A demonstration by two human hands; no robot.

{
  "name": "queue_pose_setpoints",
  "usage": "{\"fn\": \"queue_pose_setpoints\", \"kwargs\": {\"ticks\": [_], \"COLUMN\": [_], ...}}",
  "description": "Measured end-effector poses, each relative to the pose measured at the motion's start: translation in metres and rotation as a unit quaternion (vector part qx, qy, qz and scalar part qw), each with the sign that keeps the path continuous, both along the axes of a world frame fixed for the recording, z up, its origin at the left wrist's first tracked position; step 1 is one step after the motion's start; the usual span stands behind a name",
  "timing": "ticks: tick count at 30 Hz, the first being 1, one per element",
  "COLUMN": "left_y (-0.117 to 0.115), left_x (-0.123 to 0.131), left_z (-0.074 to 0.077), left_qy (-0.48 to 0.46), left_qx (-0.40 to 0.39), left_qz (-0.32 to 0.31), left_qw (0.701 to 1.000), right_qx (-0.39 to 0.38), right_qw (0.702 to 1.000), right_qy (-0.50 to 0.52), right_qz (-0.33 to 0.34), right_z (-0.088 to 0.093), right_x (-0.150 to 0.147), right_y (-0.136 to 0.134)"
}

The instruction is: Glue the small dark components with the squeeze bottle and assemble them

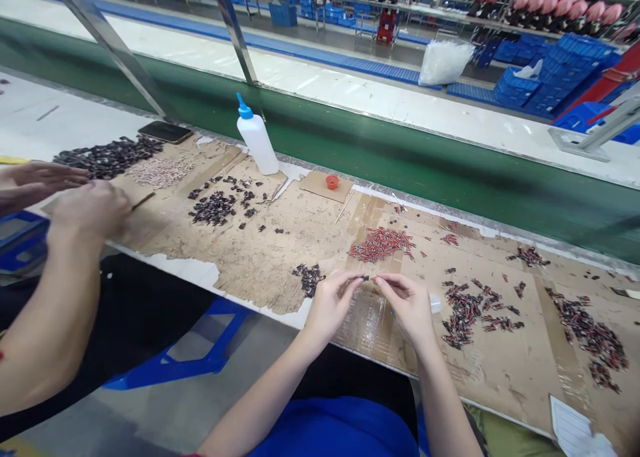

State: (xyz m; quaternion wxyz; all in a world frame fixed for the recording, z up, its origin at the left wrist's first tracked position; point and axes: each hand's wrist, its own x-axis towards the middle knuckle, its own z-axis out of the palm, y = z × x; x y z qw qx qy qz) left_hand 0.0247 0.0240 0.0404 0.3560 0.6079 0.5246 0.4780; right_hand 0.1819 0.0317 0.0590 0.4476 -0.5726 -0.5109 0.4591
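Observation:
My left hand (334,299) pinches a small black part (366,278) between thumb and fingertips, above the cardboard-covered bench. Close beside it, my right hand (407,303) pinches a small red piece (373,279); the two pieces meet or nearly meet, and I cannot tell if they are joined. Just beyond my hands lies a pile of red pieces (383,243). A small heap of black parts (308,278) sits left of my left hand. To the right of my right hand are piled black-and-red pieces (463,313).
A white squeeze bottle (258,140) with a blue tip and a red cap (332,181) stand along the bench's back. At left, a co-worker's hands (93,207) work near black parts (110,157). More black-and-red pieces (593,333) lie far right. A green conveyor belt (350,133) runs behind.

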Motion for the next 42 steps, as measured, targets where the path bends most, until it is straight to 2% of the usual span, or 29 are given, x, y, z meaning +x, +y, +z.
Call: {"fn": "queue_pose_setpoints", "kwargs": {"ticks": [11, 18, 25, 31, 37, 40, 42], "left_y": [-0.003, -0.004, -0.007, -0.009, -0.015, -0.01, -0.002], "left_x": [0.002, 0.005, 0.008, 0.012, 0.025, 0.016, -0.001], "left_z": [0.003, 0.005, 0.01, 0.01, 0.005, 0.003, 0.002], "left_qy": [0.003, -0.061, -0.052, -0.069, -0.075, -0.006, 0.067], "left_qx": [0.019, -0.047, -0.06, -0.087, -0.077, -0.035, 0.004], "left_qz": [-0.031, -0.054, -0.055, -0.067, -0.113, -0.139, -0.116], "left_qw": [0.999, 0.996, 0.995, 0.992, 0.988, 0.99, 0.991], "right_qx": [-0.003, 0.018, 0.063, 0.07, 0.067, 0.079, 0.086], "right_qw": [1.0, 0.999, 0.997, 0.996, 0.99, 0.972, 0.949], "right_qy": [0.012, 0.027, -0.015, -0.023, -0.022, -0.053, -0.111], "right_qz": [0.012, -0.03, -0.03, -0.049, -0.122, -0.216, -0.283], "right_z": [-0.004, -0.007, -0.007, -0.005, -0.009, -0.013, -0.015], "right_x": [-0.005, -0.007, -0.009, -0.009, 0.007, 0.035, 0.059], "right_y": [-0.004, -0.015, -0.023, -0.033, -0.044, -0.047, -0.049]}}
